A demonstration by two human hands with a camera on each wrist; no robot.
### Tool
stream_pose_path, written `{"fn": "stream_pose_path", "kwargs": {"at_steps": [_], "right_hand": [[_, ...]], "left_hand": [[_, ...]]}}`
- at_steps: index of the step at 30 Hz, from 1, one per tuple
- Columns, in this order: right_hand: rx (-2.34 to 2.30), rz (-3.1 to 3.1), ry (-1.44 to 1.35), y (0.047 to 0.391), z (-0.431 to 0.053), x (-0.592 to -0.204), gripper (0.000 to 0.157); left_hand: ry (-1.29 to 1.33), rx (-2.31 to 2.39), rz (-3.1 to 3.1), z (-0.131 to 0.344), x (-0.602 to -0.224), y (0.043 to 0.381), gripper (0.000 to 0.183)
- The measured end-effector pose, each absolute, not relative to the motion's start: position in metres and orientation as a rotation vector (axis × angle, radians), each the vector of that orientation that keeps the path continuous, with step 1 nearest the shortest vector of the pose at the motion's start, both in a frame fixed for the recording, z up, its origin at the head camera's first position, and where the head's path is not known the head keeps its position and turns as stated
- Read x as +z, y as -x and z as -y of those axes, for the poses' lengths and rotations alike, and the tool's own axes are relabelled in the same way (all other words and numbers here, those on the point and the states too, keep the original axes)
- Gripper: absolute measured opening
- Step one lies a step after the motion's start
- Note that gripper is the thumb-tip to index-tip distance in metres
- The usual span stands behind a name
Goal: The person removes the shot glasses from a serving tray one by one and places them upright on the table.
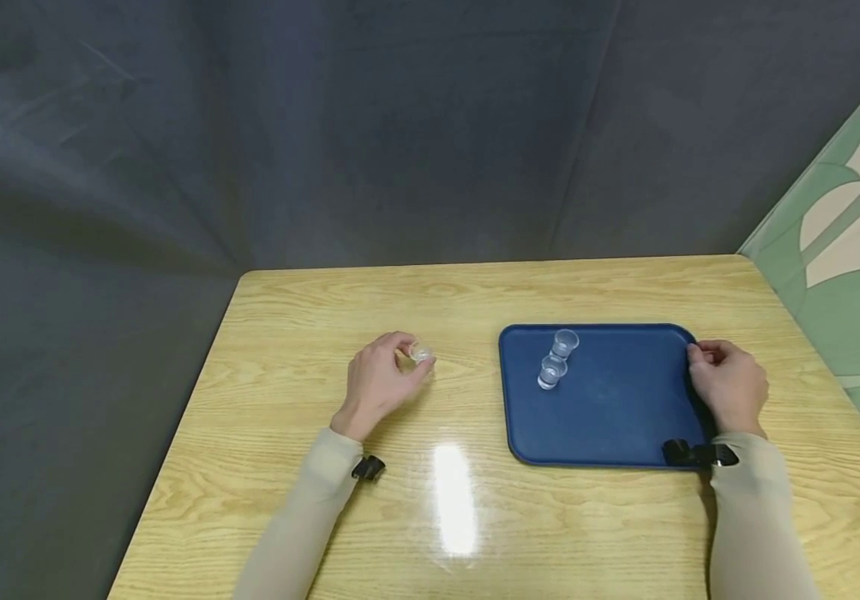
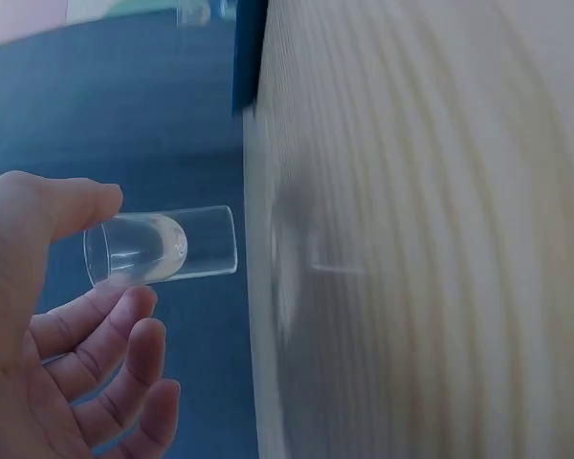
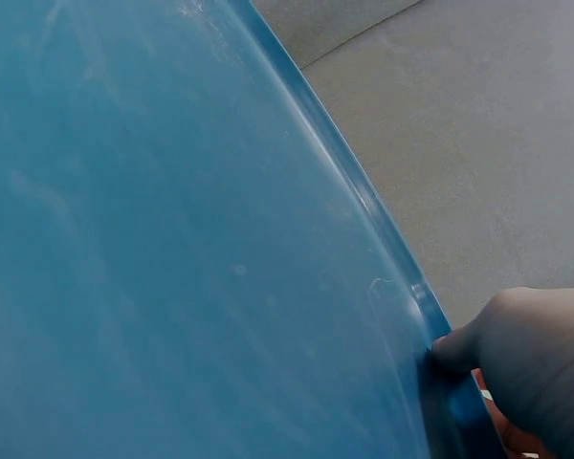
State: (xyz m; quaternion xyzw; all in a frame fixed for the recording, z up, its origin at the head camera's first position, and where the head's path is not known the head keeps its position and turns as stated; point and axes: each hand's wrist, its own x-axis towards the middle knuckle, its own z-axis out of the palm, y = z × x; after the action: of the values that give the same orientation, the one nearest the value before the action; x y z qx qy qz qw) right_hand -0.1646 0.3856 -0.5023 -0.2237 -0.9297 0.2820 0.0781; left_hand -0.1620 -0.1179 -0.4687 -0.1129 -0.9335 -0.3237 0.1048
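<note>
Left hand (image 1: 379, 379) is pinching clear glass (image 1: 420, 352) over worktop (image 1: 272, 392), left of blue tray (image 1: 617, 417); right hand (image 1: 732, 385) is gripping tray's right rim. Two more glasses (image 1: 553, 367) are standing toward tray's left.

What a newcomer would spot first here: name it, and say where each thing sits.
The blue tray stands out first, on the right half of the wooden table, with two small glasses near its left side. Next comes a third glass in the left hand, left of the tray, while the right hand holds the tray's right edge.
</note>
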Motion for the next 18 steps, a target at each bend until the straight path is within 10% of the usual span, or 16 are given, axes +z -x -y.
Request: {"fn": "stream_pose_path", "kwargs": {"at_steps": [18], "right_hand": [[0.83,2.76,0.67,0.164,-0.383,-0.504,0.044]], "left_hand": [[-0.02,-0.821,2.813,0.221,-0.459,0.173,0.05]]}}
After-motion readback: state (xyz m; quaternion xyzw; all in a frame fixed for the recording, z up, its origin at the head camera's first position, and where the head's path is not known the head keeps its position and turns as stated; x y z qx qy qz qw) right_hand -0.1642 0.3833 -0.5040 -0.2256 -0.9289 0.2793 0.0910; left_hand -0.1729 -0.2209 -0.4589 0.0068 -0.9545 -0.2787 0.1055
